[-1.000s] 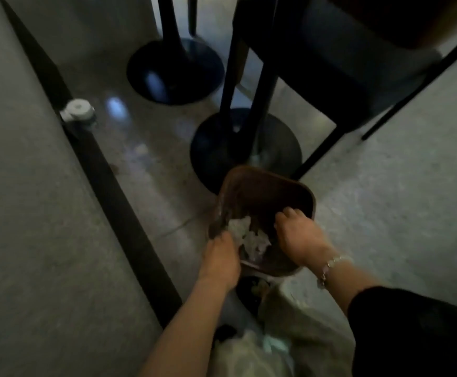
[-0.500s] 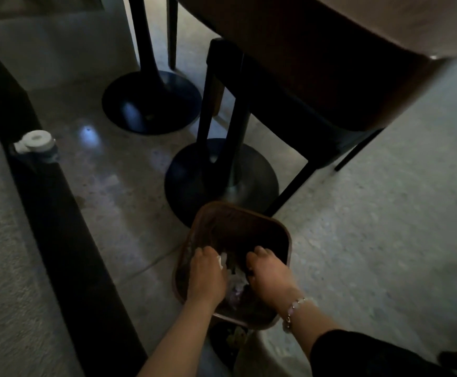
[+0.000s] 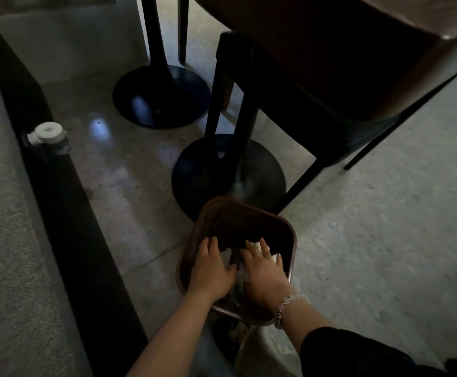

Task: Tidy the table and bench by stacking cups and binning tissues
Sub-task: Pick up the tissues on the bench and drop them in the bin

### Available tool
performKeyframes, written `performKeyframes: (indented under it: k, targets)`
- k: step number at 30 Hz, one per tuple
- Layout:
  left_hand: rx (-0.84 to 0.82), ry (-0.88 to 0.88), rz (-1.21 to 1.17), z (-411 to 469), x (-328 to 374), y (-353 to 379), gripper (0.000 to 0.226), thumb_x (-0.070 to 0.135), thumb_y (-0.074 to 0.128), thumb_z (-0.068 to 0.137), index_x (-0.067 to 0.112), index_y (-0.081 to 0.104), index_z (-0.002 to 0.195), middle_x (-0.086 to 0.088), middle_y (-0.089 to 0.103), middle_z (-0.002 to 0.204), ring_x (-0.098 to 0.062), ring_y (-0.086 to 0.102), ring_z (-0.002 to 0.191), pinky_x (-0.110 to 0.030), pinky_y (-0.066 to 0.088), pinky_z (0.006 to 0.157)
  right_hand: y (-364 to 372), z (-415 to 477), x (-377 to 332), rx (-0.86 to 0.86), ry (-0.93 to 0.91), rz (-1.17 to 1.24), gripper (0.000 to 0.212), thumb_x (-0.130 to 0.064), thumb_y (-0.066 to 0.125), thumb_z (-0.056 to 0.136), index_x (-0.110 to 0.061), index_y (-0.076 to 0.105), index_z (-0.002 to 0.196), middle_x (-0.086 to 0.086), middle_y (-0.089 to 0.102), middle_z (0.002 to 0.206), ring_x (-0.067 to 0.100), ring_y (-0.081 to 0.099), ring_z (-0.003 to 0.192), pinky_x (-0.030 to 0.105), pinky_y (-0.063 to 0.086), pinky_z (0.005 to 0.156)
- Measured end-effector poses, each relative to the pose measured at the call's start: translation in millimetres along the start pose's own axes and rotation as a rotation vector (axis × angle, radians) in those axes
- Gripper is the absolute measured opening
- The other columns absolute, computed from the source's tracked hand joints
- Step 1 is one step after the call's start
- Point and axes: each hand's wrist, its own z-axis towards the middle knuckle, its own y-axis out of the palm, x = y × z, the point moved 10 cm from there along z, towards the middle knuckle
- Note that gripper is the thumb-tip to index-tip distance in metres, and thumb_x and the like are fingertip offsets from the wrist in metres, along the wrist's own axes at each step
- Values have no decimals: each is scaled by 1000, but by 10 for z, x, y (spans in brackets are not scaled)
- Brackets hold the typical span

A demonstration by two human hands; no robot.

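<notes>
Both hands press tissues into brown bin (writing unreadable).

Brown bin on speckled floor

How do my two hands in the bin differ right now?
The right hand wears a ring and a beaded bracelet; the left hand is bare. White tissues show mostly under and beside the right hand, fewer by the left. Both lie palm-down with spread fingers inside the brown bin, pressing on its contents.
</notes>
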Motion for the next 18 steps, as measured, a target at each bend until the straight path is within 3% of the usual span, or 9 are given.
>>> performKeyframes:
  k: [11, 15, 18]
  targets:
    - [63, -45, 58, -48, -47, -50, 74, 33, 50, 91, 8, 11, 149, -10, 5, 158, -26, 12, 145, -33, 17, 116, -31, -28, -81, -29, -17, -73, 77, -21, 54, 92, -16, 4, 150, 1, -4, 160, 23, -15, 145, 53, 1, 115]
    - [103, -31, 107, -92, -28, -210, 69, 33, 48, 92, 13, 15, 149, -10, 9, 157, -25, 16, 144, -32, 19, 115, -223, -24, -169, 15, -32, -156, 73, -22, 53, 91, -15, 9, 149, 7, 0, 159, 25, -10, 145, 48, 2, 117]
    - [75, 12, 194, -103, -1, -365, 61, 34, 44, 94, 18, 20, 148, -9, 20, 154, -26, 22, 141, -33, 23, 115, -542, -6, -289, 98, -16, -180, 63, -23, 49, 93, -16, 18, 147, 12, 13, 156, 28, 2, 146, 44, 10, 117]
